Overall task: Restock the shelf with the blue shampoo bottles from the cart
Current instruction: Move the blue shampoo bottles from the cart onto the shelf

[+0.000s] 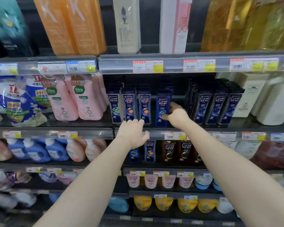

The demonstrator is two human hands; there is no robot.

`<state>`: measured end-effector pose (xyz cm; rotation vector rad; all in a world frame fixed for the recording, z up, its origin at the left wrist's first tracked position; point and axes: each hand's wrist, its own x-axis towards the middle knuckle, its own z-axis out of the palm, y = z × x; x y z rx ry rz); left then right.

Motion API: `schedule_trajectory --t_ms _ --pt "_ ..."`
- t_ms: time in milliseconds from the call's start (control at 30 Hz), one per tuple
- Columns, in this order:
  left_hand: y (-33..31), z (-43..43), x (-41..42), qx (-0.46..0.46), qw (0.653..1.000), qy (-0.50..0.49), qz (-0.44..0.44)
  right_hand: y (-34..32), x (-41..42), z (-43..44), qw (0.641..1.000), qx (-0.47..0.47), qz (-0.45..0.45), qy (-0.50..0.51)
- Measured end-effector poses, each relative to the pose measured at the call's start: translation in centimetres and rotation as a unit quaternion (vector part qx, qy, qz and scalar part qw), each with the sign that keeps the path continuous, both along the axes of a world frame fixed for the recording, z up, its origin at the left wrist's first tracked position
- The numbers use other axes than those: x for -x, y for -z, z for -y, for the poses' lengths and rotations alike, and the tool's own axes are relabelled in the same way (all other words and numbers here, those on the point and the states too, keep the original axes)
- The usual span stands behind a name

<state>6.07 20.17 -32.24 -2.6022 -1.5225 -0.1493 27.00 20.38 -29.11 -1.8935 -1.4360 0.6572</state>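
Note:
A blue CLEAR shampoo bottle (pixel 162 108) stands upright on the middle shelf (pixel 220 126), and my right hand (pixel 176 114) grips its right side with thumb and fingers. To its left stands a row of three dark blue CLEAR bottles (pixel 129 106). My left hand (pixel 132 133) reaches to the shelf edge just below that row, fingers curled over the rail, holding no bottle. More dark CLEAR bottles (pixel 216 105) stand to the right of the gap. The cart is out of view.
Pink refill bottles (pixel 82 97) and blue-white pouches (pixel 18 102) fill the left of the same shelf. White bottles (pixel 259 99) stand at the right. Orange and white bottles sit on the shelf above (pixel 170 63). Lower shelves hold more CLEAR bottles (pixel 150 150) and pump bottles.

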Motion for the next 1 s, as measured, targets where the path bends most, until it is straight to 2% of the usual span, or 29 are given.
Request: schedule_trajectory --t_ms 467,1000 --pt "0.1 0.1 -1.1 -0.012 1.0 0.005 0.023 1.3 -0.6 -1.7 0.996 -0.002 0.09 0.018" --pt "0.3 -0.5 -0.6 -0.026 0.999 0.01 0.018 1.9 -1.3 -1.8 0.997 -0.042 0.048 0.038"
